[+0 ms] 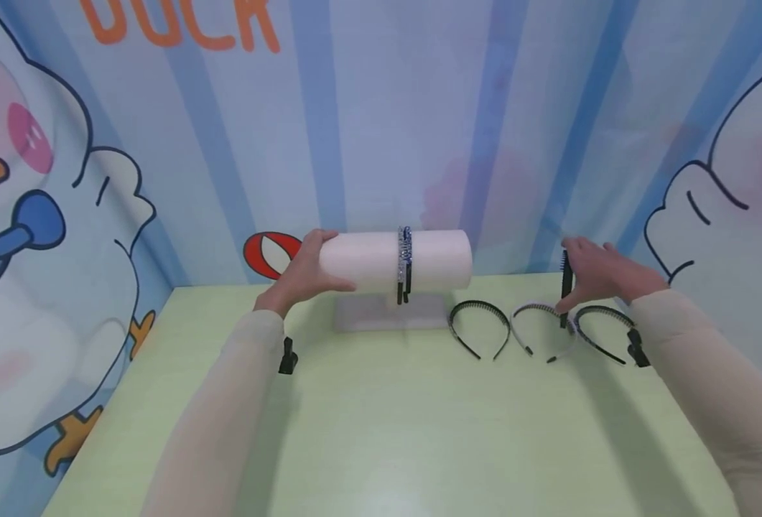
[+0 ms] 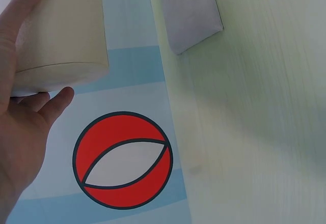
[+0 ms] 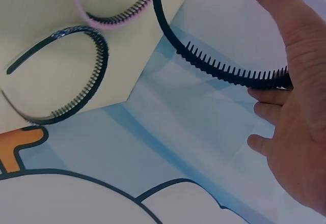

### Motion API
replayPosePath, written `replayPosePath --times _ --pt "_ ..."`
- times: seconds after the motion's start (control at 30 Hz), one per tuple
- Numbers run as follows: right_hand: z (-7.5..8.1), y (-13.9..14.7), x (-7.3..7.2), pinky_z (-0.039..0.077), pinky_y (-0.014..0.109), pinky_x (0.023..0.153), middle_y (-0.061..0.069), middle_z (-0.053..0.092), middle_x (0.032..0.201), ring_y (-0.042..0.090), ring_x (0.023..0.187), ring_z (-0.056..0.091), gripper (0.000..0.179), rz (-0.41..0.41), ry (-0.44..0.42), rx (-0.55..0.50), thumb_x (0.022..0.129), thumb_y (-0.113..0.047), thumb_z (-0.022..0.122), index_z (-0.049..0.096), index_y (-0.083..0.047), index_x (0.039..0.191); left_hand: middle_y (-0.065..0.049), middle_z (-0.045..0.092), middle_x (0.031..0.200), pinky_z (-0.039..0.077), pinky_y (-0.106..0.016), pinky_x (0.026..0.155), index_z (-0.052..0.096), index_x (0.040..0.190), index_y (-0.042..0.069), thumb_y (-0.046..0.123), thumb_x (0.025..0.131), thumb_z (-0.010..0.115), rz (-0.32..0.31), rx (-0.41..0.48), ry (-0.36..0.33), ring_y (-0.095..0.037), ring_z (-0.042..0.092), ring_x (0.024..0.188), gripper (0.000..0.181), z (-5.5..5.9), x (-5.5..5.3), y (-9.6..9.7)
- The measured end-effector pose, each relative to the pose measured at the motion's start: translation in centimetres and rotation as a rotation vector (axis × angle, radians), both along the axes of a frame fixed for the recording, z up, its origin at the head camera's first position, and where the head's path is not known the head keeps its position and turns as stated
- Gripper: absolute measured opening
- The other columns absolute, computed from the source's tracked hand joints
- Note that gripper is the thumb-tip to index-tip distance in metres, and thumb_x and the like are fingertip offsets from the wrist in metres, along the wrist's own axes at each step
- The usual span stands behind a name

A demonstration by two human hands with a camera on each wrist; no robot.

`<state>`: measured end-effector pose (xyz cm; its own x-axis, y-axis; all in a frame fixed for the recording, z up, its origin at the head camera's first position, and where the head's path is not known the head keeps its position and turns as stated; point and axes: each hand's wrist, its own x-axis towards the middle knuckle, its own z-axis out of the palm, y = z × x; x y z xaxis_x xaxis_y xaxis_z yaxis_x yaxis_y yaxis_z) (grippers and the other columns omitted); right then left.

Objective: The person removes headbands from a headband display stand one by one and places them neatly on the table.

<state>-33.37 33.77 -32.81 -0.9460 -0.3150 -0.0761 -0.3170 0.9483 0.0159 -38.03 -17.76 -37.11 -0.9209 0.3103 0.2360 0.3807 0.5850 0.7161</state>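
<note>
- At the left edge of the head frame, a cartoon duck with a blue bow tie is printed on the blue striped backdrop.
- The pale green table spans the lower part of the frame.
- Orange letters run along the upper left, and a red and white ball is printed left of centre, partly behind the left hand.
- That hand grasps the left end of a white roll, its thumb on the near side and its other fingers about the end; the sleeve enters from the lower left.
- The roll lies level in the middle of the frame, above its pale grey base, which rests on the table.
- Two glittering headbands, one silvery and one dark blue, sit side by side over the roll, their dark tips hanging below it.
- Right of the base, a black toothed headband lies on the table, then a lilac headband.
- Right of centre, the right hand pinches an upright black comb headband between thumb and fingers.
- Beneath that hand, a dark headband lies on the table.
- At the right edge, a second duck shows.
</note>
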Motion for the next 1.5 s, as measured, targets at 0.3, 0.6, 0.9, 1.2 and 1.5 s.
replayPosePath --times 0.3,0.6,0.9,1.2,1.5 --pt "-2.7 1.7 1.7 0.023 0.076 0.101 0.040 0.045 0.129 0.055 0.124 0.040 0.129 0.024 0.054 0.174 0.056 -0.067 0.088 0.036 0.020 0.136 -0.001 0.037 0.144 0.051 -0.052 0.092 0.032 0.150 0.021 0.044 0.069 0.092 0.014 -0.003 -0.006 -0.024 0.039 0.126 0.103 -0.4 0.0 -0.2" --pt "-3.6 2.9 3.3 0.027 0.075 0.095 0.034 0.052 0.115 0.050 0.108 0.046 0.122 -0.042 0.051 0.271 0.048 -0.059 0.094 0.044 0.020 0.126 -0.002 0.036 0.144 0.050 -0.054 0.093 0.031 0.151 0.019 0.044 0.070 0.091 0.003 0.004 0.001 -0.025 0.039 0.126 0.103 -0.3 0.1 -0.4" --pt "-5.0 3.4 5.6 0.034 0.074 0.090 0.030 0.057 0.104 0.051 0.099 0.053 0.115 -0.069 -0.005 0.348 0.041 -0.060 0.095 0.052 0.016 0.115 -0.004 0.036 0.145 0.049 -0.053 0.094 0.031 0.151 0.018 0.043 0.071 0.090 -0.008 0.003 0.011 -0.025 0.039 0.126 0.102 0.0 -0.2 -0.1" --pt "-7.2 3.6 8.6 0.038 0.074 0.088 0.027 0.060 0.097 0.049 0.093 0.057 0.108 -0.035 -0.021 0.430 0.035 -0.056 0.098 0.057 0.012 0.109 -0.002 0.035 0.146 0.049 -0.052 0.094 0.031 0.151 0.020 0.046 0.070 0.090 -0.012 -0.002 -0.013 -0.023 0.039 0.126 0.103 -0.8 0.0 0.2" --pt "-8.6 3.6 9.6 0.046 0.065 0.079 0.019 0.056 0.087 0.040 0.083 0.057 0.104 0.005 -0.053 0.455 0.033 -0.058 0.097 0.055 0.008 0.103 -0.003 0.036 0.145 0.048 -0.053 0.095 0.033 0.150 0.018 0.043 0.070 0.091 -0.014 0.017 0.009 -0.024 0.040 0.126 0.103 -0.4 -0.2 0.0"
